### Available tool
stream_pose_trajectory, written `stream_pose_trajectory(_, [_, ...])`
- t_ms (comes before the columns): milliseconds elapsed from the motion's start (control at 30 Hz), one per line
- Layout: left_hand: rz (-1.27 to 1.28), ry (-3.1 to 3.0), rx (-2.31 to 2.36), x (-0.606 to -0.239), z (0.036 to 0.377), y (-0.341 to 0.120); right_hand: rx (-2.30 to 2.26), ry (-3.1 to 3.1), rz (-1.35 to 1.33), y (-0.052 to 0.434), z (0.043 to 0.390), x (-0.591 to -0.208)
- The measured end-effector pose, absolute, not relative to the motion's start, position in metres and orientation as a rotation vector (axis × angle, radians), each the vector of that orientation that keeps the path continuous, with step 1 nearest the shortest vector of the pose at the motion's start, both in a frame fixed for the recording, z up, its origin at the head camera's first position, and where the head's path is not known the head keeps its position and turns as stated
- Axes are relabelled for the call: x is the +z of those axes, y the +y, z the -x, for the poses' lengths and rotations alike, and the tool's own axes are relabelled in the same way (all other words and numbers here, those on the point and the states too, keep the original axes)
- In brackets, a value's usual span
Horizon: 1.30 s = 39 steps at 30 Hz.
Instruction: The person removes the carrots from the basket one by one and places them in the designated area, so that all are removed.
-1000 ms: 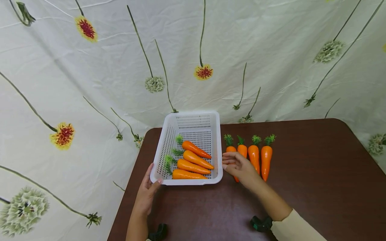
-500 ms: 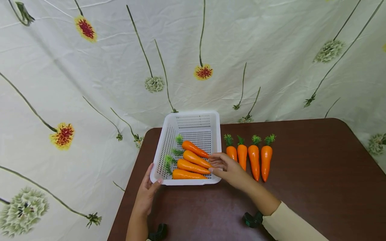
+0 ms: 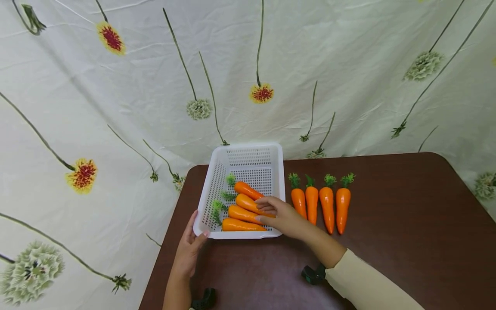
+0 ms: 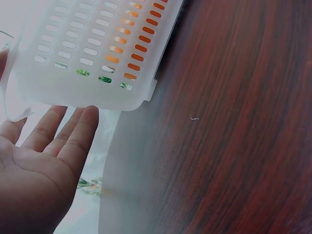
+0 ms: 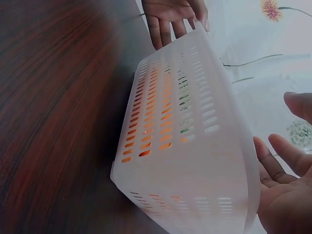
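my left hand (image 3: 188,252) rests against the near left corner of the white slotted basket (image 3: 248,151), thumb on the rim, fingers straight along the outer wall; it does not curl round anything. the left wrist view shows those fingers (image 4: 73,131) flat and relaxed just under the basket's corner (image 4: 122,97), with orange and green showing through the slots.

my right hand (image 3: 280,215) reaches over the basket's right wall, fingers spread loosely above the tips of the carrots inside. from the head view the fingertips seem to touch the second and third carrots from the back, though i cannot tell for sure whether they press on them or only hover. in the right wrist view my fingers (image 5: 278,165) are apart and lightly bent, holding nothing, just inside the basket rim (image 5: 229,117).

the basket sits on the dark brown table (image 3: 407,224), at its far left. four carrots lie inside (image 3: 242,213), side by side, green tops toward the left wall and points toward the right. the far half of the basket holds nothing but its slotted floor.

just to the right of the basket, four more carrots lie in a row on the table (image 3: 327,202), tops pointing away from me, close together. a flowered cloth (image 3: 116,107) hangs behind the table.
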<state>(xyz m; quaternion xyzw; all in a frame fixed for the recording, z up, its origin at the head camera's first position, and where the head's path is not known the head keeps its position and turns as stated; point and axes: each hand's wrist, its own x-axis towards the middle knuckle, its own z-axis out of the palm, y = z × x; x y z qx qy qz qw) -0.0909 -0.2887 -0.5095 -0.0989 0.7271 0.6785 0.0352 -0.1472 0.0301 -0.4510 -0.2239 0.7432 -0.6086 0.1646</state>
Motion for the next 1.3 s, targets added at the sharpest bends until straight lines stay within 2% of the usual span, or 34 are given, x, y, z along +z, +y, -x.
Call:
stream_pose_trajectory(867, [0.319,2.229,2.091,-0.509,0.091,-0.288,-1.445,2.124,0.661,-0.005,0.165,-0.453])
stream_pose_trajectory(1300, [0.33,2.237,2.086,-0.509,0.091,-0.288,-1.196,1.987,0.764,-0.011,0.179,-0.455])
